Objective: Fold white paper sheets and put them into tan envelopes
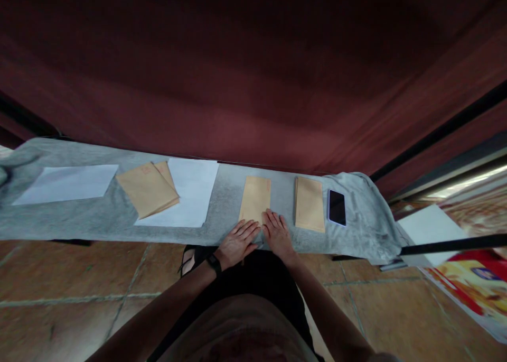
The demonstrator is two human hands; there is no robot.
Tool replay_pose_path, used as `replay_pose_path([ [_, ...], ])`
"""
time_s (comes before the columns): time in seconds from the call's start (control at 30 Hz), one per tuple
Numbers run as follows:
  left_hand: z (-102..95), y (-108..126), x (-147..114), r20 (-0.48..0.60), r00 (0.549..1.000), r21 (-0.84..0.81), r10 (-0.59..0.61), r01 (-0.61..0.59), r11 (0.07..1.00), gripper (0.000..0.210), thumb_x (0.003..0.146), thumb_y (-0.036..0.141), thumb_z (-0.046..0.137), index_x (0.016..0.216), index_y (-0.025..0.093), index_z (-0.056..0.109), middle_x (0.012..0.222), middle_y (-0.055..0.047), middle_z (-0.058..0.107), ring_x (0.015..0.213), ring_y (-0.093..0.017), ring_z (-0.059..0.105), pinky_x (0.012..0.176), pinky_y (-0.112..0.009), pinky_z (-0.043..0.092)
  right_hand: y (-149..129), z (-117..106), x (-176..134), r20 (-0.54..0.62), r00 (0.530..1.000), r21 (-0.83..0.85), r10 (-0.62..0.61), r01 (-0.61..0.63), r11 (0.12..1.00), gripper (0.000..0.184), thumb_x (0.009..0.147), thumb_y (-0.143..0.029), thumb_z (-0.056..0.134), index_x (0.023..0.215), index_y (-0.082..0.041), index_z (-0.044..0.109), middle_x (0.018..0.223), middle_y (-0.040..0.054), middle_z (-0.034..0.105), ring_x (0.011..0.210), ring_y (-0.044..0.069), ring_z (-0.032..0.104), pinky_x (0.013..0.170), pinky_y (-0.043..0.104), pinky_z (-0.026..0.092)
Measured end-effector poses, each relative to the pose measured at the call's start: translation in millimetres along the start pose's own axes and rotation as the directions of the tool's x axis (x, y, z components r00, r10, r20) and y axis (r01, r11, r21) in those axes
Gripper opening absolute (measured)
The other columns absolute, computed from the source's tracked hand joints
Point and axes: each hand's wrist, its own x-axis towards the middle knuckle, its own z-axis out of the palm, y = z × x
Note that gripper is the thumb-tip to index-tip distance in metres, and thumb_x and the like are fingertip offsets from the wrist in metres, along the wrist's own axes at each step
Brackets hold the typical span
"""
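A single brown envelope (255,197) lies flat on the grey cloth-covered table, right in front of me. My left hand (240,240) rests with straight fingers over its near left part, palm down. Over the near right corner lies my right hand (276,232), also palm down with fingers stretched. Both hands are open, and they hide the envelope's near edge. To the right sits a neat stack of brown envelopes (310,203). Further left, several brown envelopes (148,189) lie askew, partly on top of white paper (192,193).
Beside the envelope stack is a phone (337,207) with a dark screen. Another white sheet (67,183) lies at the far left of the grey cloth (225,193). A dark red curtain (245,113) hangs behind the table. A colourful box (475,282) stands at the lower right.
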Motion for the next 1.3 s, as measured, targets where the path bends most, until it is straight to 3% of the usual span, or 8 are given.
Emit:
replay_pose_path([
  [0.2, 3.7, 0.3, -5.2, 0.0, 1.0, 0.025, -0.012, 0.012, 1.0, 0.051, 0.103, 0.043, 0.044, 0.148, 0.02, 0.048, 0.152, -0.007, 0.054, 0.144, -0.021, 0.045, 0.124, -0.043, 0.027, 3.7, -4.9, 18.7, 0.061, 0.99, 0.034, -0.13, 0.129, 0.991, 0.049, 0.107, -0.032, 0.036, 0.152, -0.017, 0.045, 0.16, 0.0098, 0.042, 0.147, 0.023, 0.041, 0.122, 0.045, 0.03],
  [0.5, 8.1, 1.0, -4.6, 0.031, 0.999, 0.058, -0.028, 0.026, 0.998, 0.052, 0.102, 0.046, 0.044, 0.148, 0.022, 0.048, 0.154, -0.006, 0.052, 0.146, -0.02, 0.041, 0.125, -0.043, 0.024, 15.2, 4.0, 86.4, 0.157, 0.942, -0.02, -0.298, 0.305, 0.952, 0.05, 0.107, -0.037, 0.041, 0.155, -0.026, 0.04, 0.166, 0.0057, 0.029, 0.151, 0.025, 0.033, 0.124, 0.048, 0.024],
  [0.8, 7.7, 1.9, -3.9, 0.043, 0.998, 0.054, -0.048, 0.046, 0.997, 0.056, 0.102, 0.051, 0.043, 0.15, 0.023, 0.046, 0.154, -0.005, 0.052, 0.145, -0.022, 0.042, 0.124, -0.043, 0.025, 21.1, 18.3, 133.3, 0.131, 0.963, -0.037, -0.236, 0.242, 0.969, 0.051, 0.106, -0.044, 0.039, 0.155, -0.029, 0.04, 0.166, 0.0043, 0.03, 0.151, 0.027, 0.033, 0.125, 0.054, 0.019],
  [1.3, -2.6, 3.9, -2.4, 0.068, 0.997, 0.051, -0.027, 0.023, 0.998, 0.061, 0.101, 0.054, 0.043, 0.151, 0.02, 0.044, 0.156, -0.009, 0.049, 0.147, -0.025, 0.04, 0.123, -0.045, 0.025, 19.8, 29.2, 175.8, 0.024, 0.999, -0.046, -0.045, 0.046, 0.998, 0.052, 0.106, -0.043, 0.039, 0.154, -0.024, 0.042, 0.164, 0.0109, 0.034, 0.149, 0.031, 0.037, 0.122, 0.057, 0.021],
])
